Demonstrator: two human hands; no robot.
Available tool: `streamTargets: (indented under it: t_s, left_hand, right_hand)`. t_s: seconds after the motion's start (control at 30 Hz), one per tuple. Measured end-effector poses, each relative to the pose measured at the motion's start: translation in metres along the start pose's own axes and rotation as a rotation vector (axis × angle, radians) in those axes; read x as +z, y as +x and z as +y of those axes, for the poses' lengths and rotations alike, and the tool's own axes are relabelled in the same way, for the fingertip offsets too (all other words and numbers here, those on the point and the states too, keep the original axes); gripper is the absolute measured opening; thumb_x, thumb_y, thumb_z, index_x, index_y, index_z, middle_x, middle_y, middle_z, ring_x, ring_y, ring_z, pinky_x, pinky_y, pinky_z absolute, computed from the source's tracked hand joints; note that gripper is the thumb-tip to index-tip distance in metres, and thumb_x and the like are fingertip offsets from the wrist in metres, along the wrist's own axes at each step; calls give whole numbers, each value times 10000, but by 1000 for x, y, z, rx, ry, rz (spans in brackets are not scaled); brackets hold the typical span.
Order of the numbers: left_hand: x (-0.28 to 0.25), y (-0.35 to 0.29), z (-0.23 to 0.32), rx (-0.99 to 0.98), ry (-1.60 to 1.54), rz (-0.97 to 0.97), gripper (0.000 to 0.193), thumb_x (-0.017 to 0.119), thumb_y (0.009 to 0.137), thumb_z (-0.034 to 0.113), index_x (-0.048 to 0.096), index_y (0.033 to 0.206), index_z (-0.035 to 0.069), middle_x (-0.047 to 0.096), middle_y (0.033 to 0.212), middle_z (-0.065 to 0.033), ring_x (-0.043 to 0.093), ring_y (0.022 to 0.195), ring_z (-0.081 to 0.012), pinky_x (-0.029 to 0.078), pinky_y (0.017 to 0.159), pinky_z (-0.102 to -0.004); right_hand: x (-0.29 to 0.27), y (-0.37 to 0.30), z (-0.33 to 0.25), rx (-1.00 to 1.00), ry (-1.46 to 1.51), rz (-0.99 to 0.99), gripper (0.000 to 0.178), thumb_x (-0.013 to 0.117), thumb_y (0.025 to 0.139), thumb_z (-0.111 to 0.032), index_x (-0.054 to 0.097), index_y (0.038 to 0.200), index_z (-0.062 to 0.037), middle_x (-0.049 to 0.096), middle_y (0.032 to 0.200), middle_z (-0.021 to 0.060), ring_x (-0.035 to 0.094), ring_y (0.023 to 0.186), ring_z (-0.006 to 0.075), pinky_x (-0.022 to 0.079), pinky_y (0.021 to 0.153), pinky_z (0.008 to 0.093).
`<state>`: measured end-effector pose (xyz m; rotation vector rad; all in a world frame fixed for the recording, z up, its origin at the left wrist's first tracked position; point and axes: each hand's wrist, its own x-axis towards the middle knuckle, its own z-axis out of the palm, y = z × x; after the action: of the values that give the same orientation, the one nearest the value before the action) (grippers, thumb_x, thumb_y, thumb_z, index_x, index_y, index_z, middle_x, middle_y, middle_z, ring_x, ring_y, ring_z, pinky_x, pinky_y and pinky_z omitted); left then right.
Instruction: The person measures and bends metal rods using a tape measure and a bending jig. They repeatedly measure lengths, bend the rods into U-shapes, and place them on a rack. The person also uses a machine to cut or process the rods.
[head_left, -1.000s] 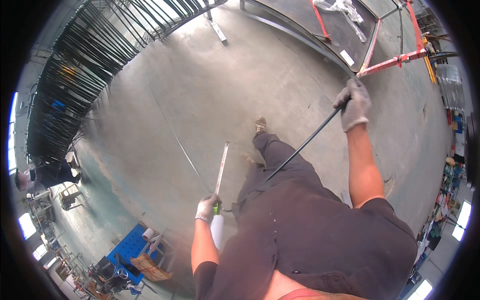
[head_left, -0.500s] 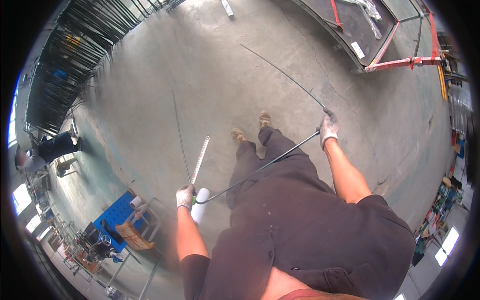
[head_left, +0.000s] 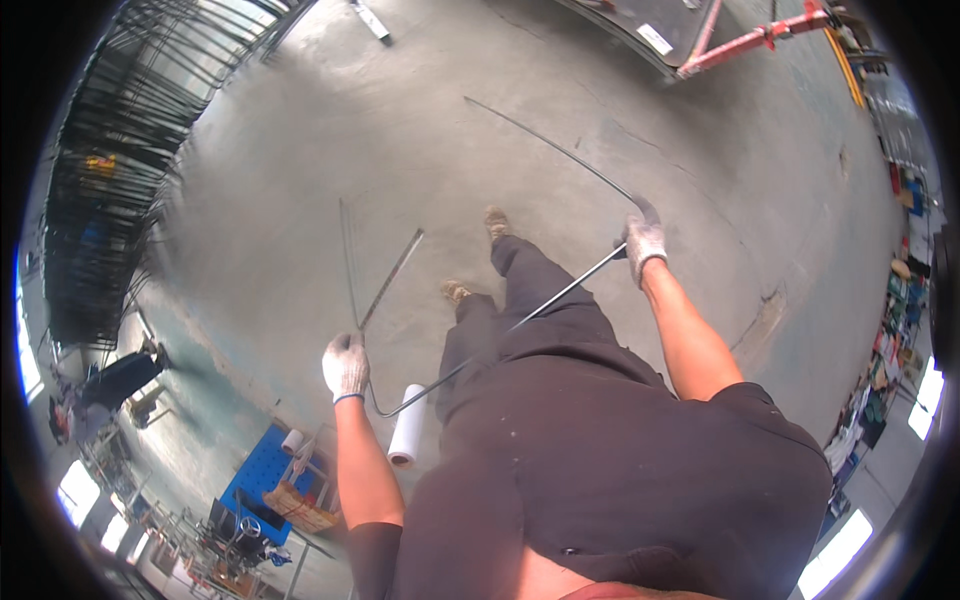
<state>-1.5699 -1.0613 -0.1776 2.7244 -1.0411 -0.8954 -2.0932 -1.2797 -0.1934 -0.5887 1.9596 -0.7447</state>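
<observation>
A thin dark metal rod [head_left: 530, 316], bent into a wide U, is held in front of my body. My right hand [head_left: 646, 248], in a light work glove with dark fingertips, is closed round its right bend. The gloved left hand [head_left: 346, 367] is closed at the rod's other side, just above the left bend. A tape measure's blade [head_left: 391, 279] sticks out from the left hand, away from me. Its case is hidden by the hand. The rod's two long legs point away from me over the floor, the left one blurred.
Past the left hand stands a white roll [head_left: 407, 430]. Many dark rods hang on a rack [head_left: 110, 220] at far left, with another person [head_left: 115, 385] near it. A blue perforated bench [head_left: 258, 472] is at lower left, and a red-framed cart [head_left: 740, 52] at upper right.
The tape blade has turned from its pale, marked face to a dark edge. My left hand has moved slightly left and up. Legs and surroundings have shifted as I step and turn.
</observation>
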Motion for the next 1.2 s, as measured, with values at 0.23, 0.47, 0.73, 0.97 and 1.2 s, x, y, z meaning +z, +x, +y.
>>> streamTargets:
  t_s: [0.23, 0.47, 0.73, 0.97, 1.2]
  left_hand:
    - [42, -2, 134, -111, -584, -513, 339, 696, 1020, 341, 759, 919, 23, 720, 804, -45, 605, 637, -114, 493, 537, -305]
    - [115, -10, 203, -19, -453, -914, 337, 687, 1067, 301, 732, 916, 3, 665, 753, -69, 601, 593, -171, 478, 520, -360]
    - [101, 0, 280, -42, -271, -1086, 376, 691, 1071, 317, 748, 872, 3, 670, 728, -78, 617, 579, -191, 484, 533, -371]
    - [120, -2, 299, -46, -219, -1146, 381, 731, 1048, 336, 758, 892, -10, 678, 746, -68, 632, 595, -181, 483, 537, -356]
    - [126, 3, 283, -79, -259, -1148, 354, 746, 1038, 324, 767, 906, -4, 656, 739, -50, 627, 599, -171, 482, 525, -358]
  right_hand:
    - [-10, 5, 26, -2, 53, 64, 705, 675, 930, -79, 491, 1609, -31, 738, 1001, 166, 747, 650, 258, 620, 564, 404]
    - [-20, 24, 23, 29, 98, 65, 438, 668, 963, -94, 673, 1387, 16, 732, 945, 127, 727, 645, 231, 607, 545, 389]
    - [-38, 43, -5, 204, 96, -77, 430, 640, 1065, -385, 724, 1236, 0, 731, 891, 93, 699, 669, 199, 594, 603, 379]
    - [-37, 52, -32, 232, -115, -92, 404, 669, 1063, -422, 750, 1080, -26, 706, 790, 51, 656, 607, 153, 535, 551, 341]
    - [-32, 57, -30, 253, -250, -125, 267, 742, 992, -281, 760, 961, -17, 675, 768, 42, 586, 577, 134, 469, 522, 329]
